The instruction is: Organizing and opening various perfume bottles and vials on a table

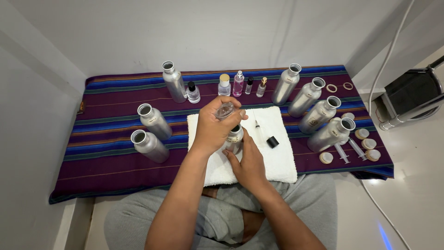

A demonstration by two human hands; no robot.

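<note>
**2 hands at work on a small bottle over a white towel**

2 bare hands meet at the middle of the scene. The left hand (213, 129) is raised, its grip pinched around a small clear glass vessel (225, 110) held tilted just above a small silver bottle (235, 138). The right hand (249, 162) steadies that bottle from below and to the side, fingers (231, 157) curled against its body; the bottle stands upright on the white towel (282, 162).

On the towel, just to the right of the bottle, lie a thin syringe (258, 128) and a black cap (272, 142), near each other but apart.

The towel lies on a purple striped cloth (111, 171) spread over the floor in front of the person's crossed legs. 3 open aluminium bottles sit on the left side of the cloth: 1 upright at the back (174, 81) and 2 lying tilted (154, 121) (149, 146). 4 more open aluminium bottles (319, 113) lean in a row on the right. Between the 2 groups, along the back, stands a line of small glass perfume bottles (238, 83), including a pink one.

At the right edge of the cloth are round wooden-rimmed caps (368, 144), 2 syringes (349, 150) and 2 thin rings (331, 88).
</note>
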